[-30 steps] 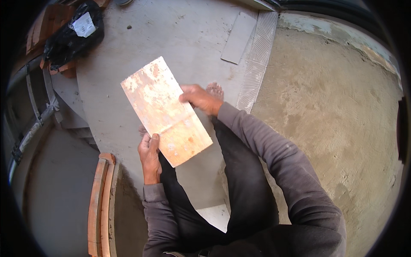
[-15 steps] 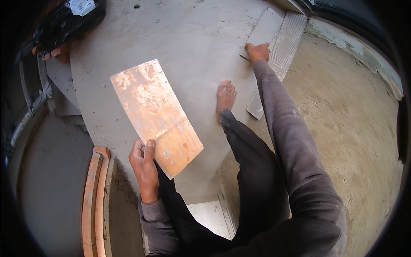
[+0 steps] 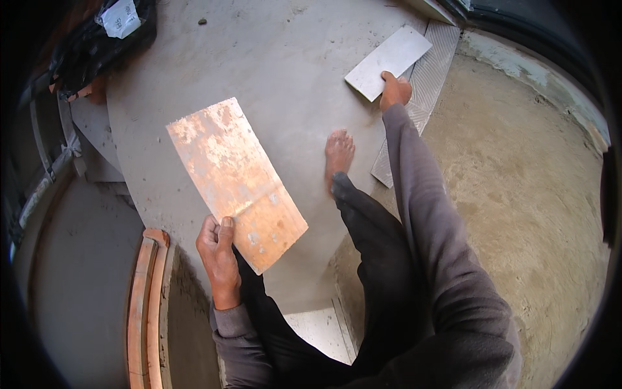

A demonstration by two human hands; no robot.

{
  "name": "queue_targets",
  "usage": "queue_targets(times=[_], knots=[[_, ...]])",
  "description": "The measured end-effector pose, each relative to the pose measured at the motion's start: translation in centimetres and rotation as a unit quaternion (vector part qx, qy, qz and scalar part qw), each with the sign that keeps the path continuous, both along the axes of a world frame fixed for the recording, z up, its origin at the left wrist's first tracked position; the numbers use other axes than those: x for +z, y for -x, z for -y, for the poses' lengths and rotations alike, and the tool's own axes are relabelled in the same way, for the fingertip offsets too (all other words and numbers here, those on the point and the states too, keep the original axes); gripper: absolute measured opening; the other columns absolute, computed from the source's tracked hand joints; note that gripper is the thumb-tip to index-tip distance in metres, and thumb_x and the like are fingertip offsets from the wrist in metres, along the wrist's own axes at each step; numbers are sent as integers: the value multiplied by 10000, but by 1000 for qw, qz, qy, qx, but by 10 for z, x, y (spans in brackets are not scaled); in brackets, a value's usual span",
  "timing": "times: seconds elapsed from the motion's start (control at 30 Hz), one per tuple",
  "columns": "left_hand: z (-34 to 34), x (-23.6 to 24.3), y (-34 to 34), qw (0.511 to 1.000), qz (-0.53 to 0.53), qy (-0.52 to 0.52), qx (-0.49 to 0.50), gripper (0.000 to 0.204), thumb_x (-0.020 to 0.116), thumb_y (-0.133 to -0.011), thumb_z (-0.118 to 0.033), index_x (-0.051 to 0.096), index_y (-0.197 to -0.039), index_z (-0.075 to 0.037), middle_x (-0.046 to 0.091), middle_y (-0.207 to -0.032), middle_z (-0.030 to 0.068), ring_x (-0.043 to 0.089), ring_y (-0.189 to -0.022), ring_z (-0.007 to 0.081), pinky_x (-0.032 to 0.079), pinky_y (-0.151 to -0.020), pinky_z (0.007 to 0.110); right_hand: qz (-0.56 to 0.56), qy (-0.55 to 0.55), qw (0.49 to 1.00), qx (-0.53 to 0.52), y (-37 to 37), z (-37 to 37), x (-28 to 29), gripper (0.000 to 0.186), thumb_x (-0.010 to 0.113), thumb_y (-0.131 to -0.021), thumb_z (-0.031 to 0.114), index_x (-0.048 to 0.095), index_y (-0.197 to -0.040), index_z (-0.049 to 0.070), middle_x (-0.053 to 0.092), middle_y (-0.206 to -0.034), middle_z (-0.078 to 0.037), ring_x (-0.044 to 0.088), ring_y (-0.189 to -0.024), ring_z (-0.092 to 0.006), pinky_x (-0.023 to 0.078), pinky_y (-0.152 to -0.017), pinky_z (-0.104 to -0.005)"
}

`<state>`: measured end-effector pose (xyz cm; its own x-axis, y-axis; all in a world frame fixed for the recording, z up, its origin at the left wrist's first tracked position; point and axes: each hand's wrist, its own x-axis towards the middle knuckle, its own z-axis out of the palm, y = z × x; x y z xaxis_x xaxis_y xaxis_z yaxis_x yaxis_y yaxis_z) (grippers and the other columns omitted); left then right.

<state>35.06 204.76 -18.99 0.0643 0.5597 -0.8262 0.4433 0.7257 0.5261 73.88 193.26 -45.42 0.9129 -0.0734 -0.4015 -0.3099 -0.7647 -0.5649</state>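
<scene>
A rectangular board [image 3: 236, 168], pale orange with flaking patches, is in my left hand [image 3: 219, 256], thumb on its face near the lower left edge. My right hand [image 3: 393, 91] grips the lower long edge of a light grey rectangular tile [image 3: 379, 61] at the upper right. That tile is tilted over the floor beside a ridged grey strip [image 3: 427, 78], which runs along the edge of the rough screed [image 3: 518, 194]. My bare right foot [image 3: 340, 155] is on the smooth grey floor [image 3: 259, 71].
A black plastic bundle [image 3: 78, 58] with a white label lies at the upper left. Metal railings [image 3: 52, 155] and steps drop away on the left. A curved orange rail [image 3: 139, 311] edges the lower left. A dark frame [image 3: 518, 26] borders the upper right.
My right hand has left the board and moved up and right to the grey tile, which is now lifted and turned. My left hand still holds the board, slightly lower and further left.
</scene>
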Motion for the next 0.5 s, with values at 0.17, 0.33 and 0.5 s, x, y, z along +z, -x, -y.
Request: queue_targets(times=[0.17,0.33,0.5], knots=[[5,-3,0,1000,3,1,26,182,540,-930,-161,549,-856,4,525,-756,-19,410,-698,33,351,-634,204,98,5,990,99,-25,19,21,284,675,-665,199,659,-801,-50,664,-765,-206,636,-707,-329,478,-702,-394],[3,-4,9,1000,-1,21,-3,175,524,-926,-175,551,-888,-6,508,-783,-24,418,-723,44,356,-671,208,165,143,957,191,-63,28,63,279,636,-657,240,659,-773,-13,646,-760,-230,624,-723,-376,468,-701,-437],[3,-1,0,1000,1,-1,2,209,542,-925,-180,499,-788,-29,397,-696,-61,312,-658,28,276,-582,206,246,245,888,302,-100,39,64,267,578,-695,253,633,-771,3,627,-782,-256,604,-767,-423,467,-724,-478]])
